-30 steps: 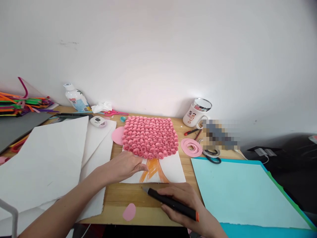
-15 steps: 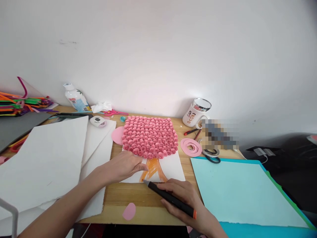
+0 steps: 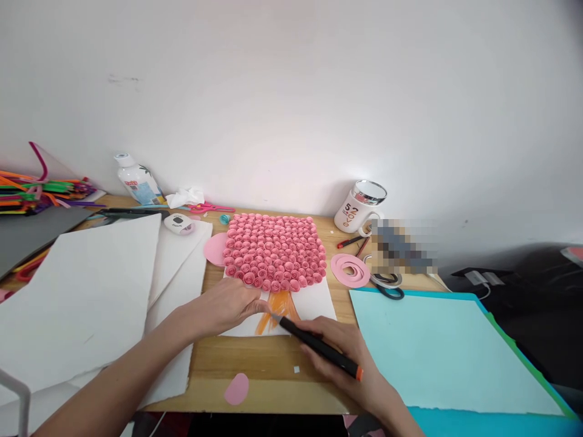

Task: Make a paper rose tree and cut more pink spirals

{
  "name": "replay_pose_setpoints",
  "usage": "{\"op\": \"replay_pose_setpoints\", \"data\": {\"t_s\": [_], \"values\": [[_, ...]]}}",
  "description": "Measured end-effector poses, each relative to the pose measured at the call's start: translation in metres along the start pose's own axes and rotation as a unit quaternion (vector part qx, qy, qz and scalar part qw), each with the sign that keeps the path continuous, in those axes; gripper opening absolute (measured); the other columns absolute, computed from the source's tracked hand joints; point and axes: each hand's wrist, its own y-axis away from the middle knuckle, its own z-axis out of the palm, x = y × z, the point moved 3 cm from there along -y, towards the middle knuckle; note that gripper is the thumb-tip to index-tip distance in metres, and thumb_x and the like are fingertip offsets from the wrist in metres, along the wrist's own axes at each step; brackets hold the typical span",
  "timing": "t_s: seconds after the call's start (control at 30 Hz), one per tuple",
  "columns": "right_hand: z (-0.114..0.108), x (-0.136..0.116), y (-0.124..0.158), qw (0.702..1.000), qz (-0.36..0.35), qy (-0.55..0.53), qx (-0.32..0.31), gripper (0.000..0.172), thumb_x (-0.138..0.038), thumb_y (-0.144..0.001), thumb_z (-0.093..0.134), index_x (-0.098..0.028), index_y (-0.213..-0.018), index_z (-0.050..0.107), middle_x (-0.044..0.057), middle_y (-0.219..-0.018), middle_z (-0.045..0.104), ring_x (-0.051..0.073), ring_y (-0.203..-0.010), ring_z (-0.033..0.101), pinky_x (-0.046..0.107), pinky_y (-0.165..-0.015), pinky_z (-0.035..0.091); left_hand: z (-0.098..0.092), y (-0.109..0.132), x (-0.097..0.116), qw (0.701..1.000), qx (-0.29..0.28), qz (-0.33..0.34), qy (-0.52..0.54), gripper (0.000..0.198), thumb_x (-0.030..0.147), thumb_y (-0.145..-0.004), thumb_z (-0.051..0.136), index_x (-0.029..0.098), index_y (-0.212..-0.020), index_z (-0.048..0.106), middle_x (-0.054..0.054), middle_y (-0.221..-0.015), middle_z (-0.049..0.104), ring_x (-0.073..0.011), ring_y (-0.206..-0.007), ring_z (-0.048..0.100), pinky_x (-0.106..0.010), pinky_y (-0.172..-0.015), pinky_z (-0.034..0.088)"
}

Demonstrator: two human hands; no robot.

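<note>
My right hand (image 3: 344,352) grips a black marker (image 3: 321,349) with an orange end. Its tip touches or hovers just above an orange-coloured trunk (image 3: 279,306) drawn on a white sheet of paper (image 3: 319,303). My left hand (image 3: 232,306) rests on the left part of that sheet, thumb stretched toward the trunk and apart from the fingers, which are partly hidden; it holds nothing that I can see. Rows of rolled pink paper roses (image 3: 276,252) cover the upper part of the sheet, just beyond my left hand.
White sheets (image 3: 91,285) lie at the left, pale blue paper (image 3: 446,352) at the right. Behind stand a mug (image 3: 357,209) and a leaning white bottle (image 3: 139,182). Pink scissors (image 3: 212,207), a pink paper spiral (image 3: 350,271) and a pink paper piece (image 3: 237,388) lie about.
The marker tip has moved up and slightly right, from the trunk's lower left edge to its middle, my right hand shifting with it. My left hand stays in place.
</note>
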Motion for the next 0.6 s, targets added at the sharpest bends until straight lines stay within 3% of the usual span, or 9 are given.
{"op": "replay_pose_setpoints", "data": {"t_s": [0.2,0.43,0.6], "values": [[-0.0020,0.0054,-0.0096,0.998,0.011,-0.008,0.054,0.025,-0.020,-0.088,0.052,-0.019,-0.111,0.060,0.006,-0.091,0.068,0.017,-0.080,0.064,0.025,-0.072,0.050,0.0010,-0.0013,-0.0002,1.000,0.012,0.019,0.013,0.052,0.051,-0.094,0.026,0.017,-0.058,0.040,0.003,-0.054,0.039,-0.0115,-0.050,0.035,-0.025,-0.050,0.022],[-0.0040,0.0013,-0.0008,0.998,-0.001,-0.041,-0.054,0.022,-0.026,-0.083,0.062,-0.020,-0.104,0.066,0.002,-0.082,0.070,0.014,-0.068,0.064,0.023,-0.065,0.048,-0.0015,-0.0011,0.0009,1.000,-0.007,-0.006,0.001,0.055,0.055,-0.093,0.021,0.017,-0.060,0.044,0.001,-0.058,0.045,-0.0130,-0.054,0.040,-0.025,-0.052,0.024],[-0.0106,0.0077,-0.0044,0.999,0.019,-0.026,0.017,0.022,-0.026,-0.086,0.056,-0.020,-0.105,0.065,0.006,-0.095,0.071,0.019,-0.082,0.067,0.027,-0.075,0.051,0.0018,-0.0005,-0.0021,0.999,-0.023,-0.022,0.006,0.056,0.057,-0.092,0.020,0.017,-0.061,0.044,0.001,-0.058,0.046,-0.0133,-0.053,0.040,-0.025,-0.052,0.024]]}}
